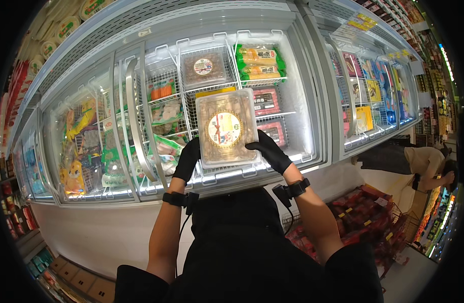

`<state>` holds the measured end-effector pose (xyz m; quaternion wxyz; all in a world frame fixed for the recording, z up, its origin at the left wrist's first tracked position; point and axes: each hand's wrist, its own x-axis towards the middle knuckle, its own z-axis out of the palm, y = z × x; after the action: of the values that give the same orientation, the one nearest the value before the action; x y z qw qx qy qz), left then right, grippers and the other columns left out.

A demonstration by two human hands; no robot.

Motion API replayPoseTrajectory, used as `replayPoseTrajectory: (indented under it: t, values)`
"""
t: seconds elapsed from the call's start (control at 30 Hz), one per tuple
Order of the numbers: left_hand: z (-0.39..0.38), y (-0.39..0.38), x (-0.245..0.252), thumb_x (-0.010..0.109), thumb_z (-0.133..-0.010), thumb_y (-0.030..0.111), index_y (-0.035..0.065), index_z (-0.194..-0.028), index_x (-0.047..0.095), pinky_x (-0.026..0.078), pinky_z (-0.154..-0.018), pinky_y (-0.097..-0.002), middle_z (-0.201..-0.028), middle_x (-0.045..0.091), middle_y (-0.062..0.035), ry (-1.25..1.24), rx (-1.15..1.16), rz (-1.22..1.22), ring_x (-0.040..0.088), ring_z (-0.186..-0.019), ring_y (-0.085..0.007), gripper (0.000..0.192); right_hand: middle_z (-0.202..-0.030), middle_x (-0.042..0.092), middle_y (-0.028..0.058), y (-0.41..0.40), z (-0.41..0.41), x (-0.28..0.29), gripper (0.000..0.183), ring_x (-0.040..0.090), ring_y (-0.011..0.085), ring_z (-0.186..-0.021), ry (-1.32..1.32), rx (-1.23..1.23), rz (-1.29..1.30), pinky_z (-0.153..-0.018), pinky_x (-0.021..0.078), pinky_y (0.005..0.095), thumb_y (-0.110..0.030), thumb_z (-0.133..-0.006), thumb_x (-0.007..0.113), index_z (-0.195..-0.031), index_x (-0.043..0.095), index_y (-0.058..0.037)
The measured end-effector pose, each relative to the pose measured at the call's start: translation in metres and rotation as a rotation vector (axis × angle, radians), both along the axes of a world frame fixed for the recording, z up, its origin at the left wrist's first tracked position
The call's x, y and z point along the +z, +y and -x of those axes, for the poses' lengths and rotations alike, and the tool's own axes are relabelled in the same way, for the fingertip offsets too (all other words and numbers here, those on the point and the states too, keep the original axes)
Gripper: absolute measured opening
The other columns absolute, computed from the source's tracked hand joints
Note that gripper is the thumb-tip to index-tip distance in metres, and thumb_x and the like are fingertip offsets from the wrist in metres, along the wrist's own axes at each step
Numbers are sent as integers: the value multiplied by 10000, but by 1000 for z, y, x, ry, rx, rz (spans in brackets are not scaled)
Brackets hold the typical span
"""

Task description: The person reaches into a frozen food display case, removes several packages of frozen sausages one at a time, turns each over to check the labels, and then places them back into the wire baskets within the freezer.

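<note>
A clear plastic food box (227, 127) with a round printed label is held over the open part of a chest freezer (254, 172). My left hand (188, 159), in a black glove, grips its left edge, the fingers mostly hidden. My right hand (270, 152), gloved too, holds the lower right edge, thumb on the lid. Behind it, a similar box (204, 68) lies in a wire basket. Green-and-yellow packs (259, 62) lie in the basket at the upper right. Pink packs (265, 101) lie to the right of the held box, partly covered by it.
A sliding glass lid with a curved handle (135, 121) stands left of the opening. Another freezer (380, 91) adjoins at the right. Red packages (364, 212) are heaped in wire baskets at the lower right. A person (425, 163) bends near shelves at the far right.
</note>
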<state>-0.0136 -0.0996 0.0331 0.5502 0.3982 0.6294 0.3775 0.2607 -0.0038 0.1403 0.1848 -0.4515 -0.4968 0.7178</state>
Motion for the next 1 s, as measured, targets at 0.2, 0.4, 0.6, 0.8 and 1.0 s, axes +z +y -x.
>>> replayPoseTrajectory:
  t: [0.2,0.4,0.6,0.8,1.0]
  values:
    - [-65,9,94,542,-916,388,12,-1262,485,450,-838,-280,-1156,575,-47,-127,225,206,550,-1006,-132,514,-1158,555,112,4,-43,22,646,551,187,-1056,-18,137,36,-919,415,310,-204,-794,659,-1337,373,-4]
    - [-109,-1,134,635,-857,225,7,-1242,478,468,-859,-308,-1144,576,-79,-438,449,50,568,-1021,-152,469,-1198,535,170,11,-50,38,659,541,240,-1099,-45,104,-158,-960,410,335,-180,-806,652,-1348,338,25]
    - [-139,-16,159,632,-832,126,8,-1237,478,466,-893,-336,-1146,572,-87,-522,606,17,565,-1044,-196,449,-1342,386,252,5,-21,46,672,362,388,-1266,-340,87,-1158,-1042,309,474,-126,-764,637,-1350,345,24]
    - [-153,-33,161,593,-849,120,21,-1122,581,447,-891,-317,-1115,588,-74,-673,646,-47,572,-1024,-188,291,-1379,403,193,-25,1,68,551,340,340,-1314,-304,275,-1382,-1092,165,570,-197,-791,593,-1295,462,-17]
    - [-147,-49,154,491,-920,225,72,-1057,591,427,-925,-357,-1085,605,-70,-852,752,-125,560,-1033,-210,229,-1372,423,165,-42,-6,94,509,369,303,-1304,-52,530,-1370,-1096,239,494,-175,-811,594,-1285,471,-39]
